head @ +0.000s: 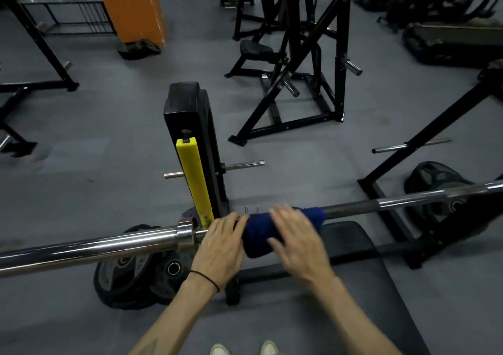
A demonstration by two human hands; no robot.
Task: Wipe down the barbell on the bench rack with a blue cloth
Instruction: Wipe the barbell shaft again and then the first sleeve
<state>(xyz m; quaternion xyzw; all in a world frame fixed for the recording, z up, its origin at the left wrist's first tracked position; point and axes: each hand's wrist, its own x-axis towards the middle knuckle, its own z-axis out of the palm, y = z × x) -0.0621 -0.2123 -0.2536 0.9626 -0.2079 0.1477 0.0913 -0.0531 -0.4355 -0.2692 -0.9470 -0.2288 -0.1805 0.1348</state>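
Note:
A steel barbell (89, 249) lies across the view on the bench rack, running from lower left up to the right edge. A dark blue cloth (258, 232) is wrapped over the bar just right of the left rack post. My left hand (220, 248) curls over the bar at the cloth's left end, beside the chrome collar. My right hand (296, 243) lies on top of the cloth with its fingers spread and fairly straight; it is blurred.
The black rack post with a yellow guard (194, 180) stands behind my left hand. A black bench pad (362, 273) lies under the bar. Weight plates (125, 281) lean on the floor at lower left. Other black gym frames (299, 76) stand beyond on the grey floor.

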